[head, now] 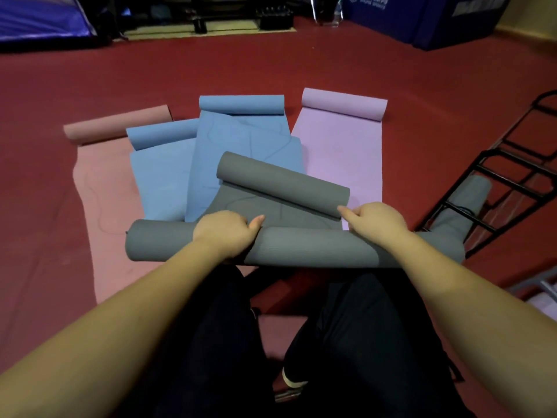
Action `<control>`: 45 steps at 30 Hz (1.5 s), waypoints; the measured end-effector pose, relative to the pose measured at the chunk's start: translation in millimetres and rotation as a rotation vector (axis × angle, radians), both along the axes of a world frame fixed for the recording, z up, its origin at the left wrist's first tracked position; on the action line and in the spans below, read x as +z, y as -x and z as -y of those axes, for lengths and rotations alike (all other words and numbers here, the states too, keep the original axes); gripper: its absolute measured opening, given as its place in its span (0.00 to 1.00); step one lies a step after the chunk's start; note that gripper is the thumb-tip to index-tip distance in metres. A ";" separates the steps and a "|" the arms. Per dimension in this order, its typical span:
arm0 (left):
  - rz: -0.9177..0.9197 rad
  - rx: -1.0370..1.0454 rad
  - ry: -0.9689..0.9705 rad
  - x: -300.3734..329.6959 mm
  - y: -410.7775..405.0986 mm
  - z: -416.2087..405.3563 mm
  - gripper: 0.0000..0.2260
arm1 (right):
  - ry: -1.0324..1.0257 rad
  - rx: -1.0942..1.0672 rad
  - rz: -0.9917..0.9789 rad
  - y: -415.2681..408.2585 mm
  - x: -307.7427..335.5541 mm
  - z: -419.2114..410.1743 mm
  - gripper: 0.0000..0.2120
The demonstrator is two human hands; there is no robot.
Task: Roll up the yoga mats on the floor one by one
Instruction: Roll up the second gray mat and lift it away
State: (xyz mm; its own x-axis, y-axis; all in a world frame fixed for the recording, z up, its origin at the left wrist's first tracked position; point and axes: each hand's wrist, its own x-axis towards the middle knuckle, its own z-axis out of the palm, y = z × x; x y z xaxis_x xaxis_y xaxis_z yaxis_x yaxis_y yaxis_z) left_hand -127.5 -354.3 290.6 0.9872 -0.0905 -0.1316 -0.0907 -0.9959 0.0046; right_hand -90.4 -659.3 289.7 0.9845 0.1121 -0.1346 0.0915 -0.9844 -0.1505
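A grey yoga mat (301, 245) lies in front of me, rolled into a thick tube at its near end, while its far end curls into a smaller roll (280, 182). My left hand (226, 232) grips the near roll left of its middle, thumb on top. My right hand (376, 221) presses on the same roll further right, fingers reaching toward the far curl. Beyond lie two blue mats (241, 140) (159, 173), a lilac mat (340, 146) and a pink mat (105, 191), each flat with a curled far end.
A rolled grey mat (461, 212) lies at the right beside a black metal rack (509, 164). The floor (271, 61) is dark red. Blue padded blocks (437, 22) and dark equipment stand along the far wall. My dark-trousered legs are below.
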 end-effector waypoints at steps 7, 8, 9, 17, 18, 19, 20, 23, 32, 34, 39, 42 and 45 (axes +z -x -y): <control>-0.372 0.049 0.047 9.8 -33.6 3.1 0.34 | 0.147 0.104 0.246 33.3 -30.9 0.8 0.33; -0.398 0.045 0.053 10.4 -35.3 4.2 0.33 | 0.143 0.106 0.265 37.5 -33.8 1.3 0.34; -0.415 0.040 0.058 10.8 -37.4 5.5 0.33 | 0.142 0.101 0.280 40.7 -35.8 2.3 0.34; -0.334 0.059 0.078 7.3 -34.8 -1.3 0.33 | 0.144 0.039 0.295 36.7 -35.8 -6.1 0.35; -0.202 0.029 0.060 0.7 -31.0 -4.5 0.32 | 0.144 0.036 0.287 35.8 -35.1 -6.2 0.35; -0.049 -0.005 0.032 -4.6 -24.6 -8.4 0.32 | 0.145 0.038 0.282 34.6 -33.9 -7.7 0.35; 0.057 -0.027 0.001 -9.6 -16.6 -10.1 0.32 | 0.151 0.039 0.274 33.1 -33.1 -7.8 0.34; 0.161 -0.017 -0.015 -20.3 9.9 -14.9 0.30 | 0.149 0.043 0.247 27.5 -26.7 -9.7 0.28; 0.120 0.005 0.083 6.4 8.8 -14.4 0.27 | 0.140 0.003 0.084 25.2 -0.5 -8.9 0.27; 0.069 0.038 0.093 17.0 9.9 -12.1 0.29 | 0.139 0.014 0.038 24.3 8.2 -6.0 0.30; -0.166 0.090 0.128 29.8 6.3 -10.8 0.29 | 0.101 0.028 -0.214 21.0 25.3 -1.9 0.33; -0.252 0.098 0.114 23.6 -0.5 -14.6 0.28 | 0.036 0.008 -0.376 19.3 26.4 -4.7 0.32; -0.194 0.137 0.112 14.9 -7.0 -16.8 0.27 | 0.002 -0.002 -0.466 11.0 26.8 -8.5 0.30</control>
